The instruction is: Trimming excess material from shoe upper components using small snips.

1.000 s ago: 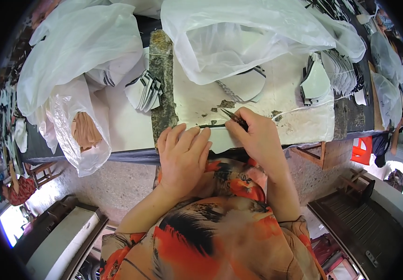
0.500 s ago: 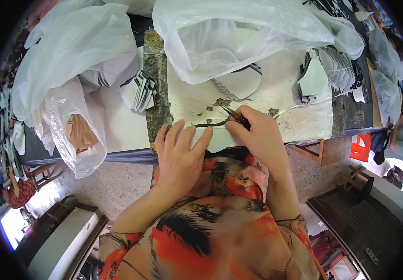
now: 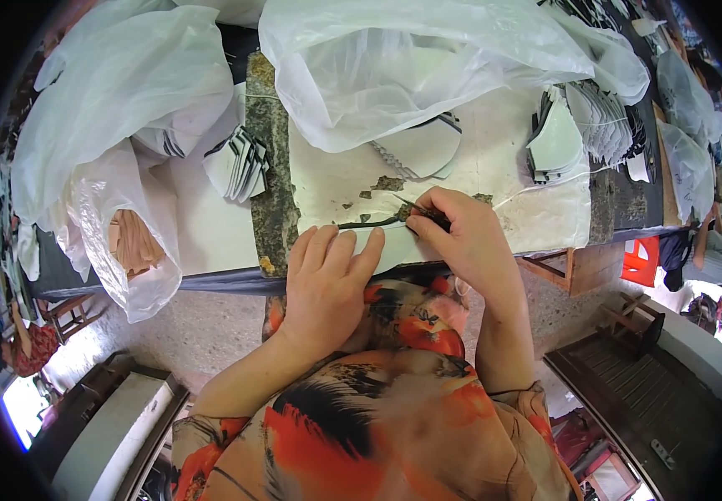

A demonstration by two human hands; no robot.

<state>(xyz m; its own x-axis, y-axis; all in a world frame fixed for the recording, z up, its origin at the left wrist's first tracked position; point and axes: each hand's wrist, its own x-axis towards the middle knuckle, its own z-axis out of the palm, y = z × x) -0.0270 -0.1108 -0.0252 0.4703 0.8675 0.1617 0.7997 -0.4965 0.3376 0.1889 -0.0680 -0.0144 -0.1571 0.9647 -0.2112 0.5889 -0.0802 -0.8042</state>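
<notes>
A white curved piece with a black edge strip lies at the near edge of the worktable. My left hand rests flat on this white piece, fingers spread, its fingertips close to the black edge. Beside it my right hand is closed round a small pair of dark snips, whose blades point away to the left just beyond the black strip. The fingers partly cover the snips, and the right end of the strip is hidden by them.
Beyond my hands lies a fanned stack of white pieces under a large translucent plastic bag. More stacks stand at left and right. A bag with tan pieces hangs over the left table edge.
The snips have turned slightly in my right hand, and their blades show less clearly. My left hand still lies on the white piece. The whole view has shifted a little.
</notes>
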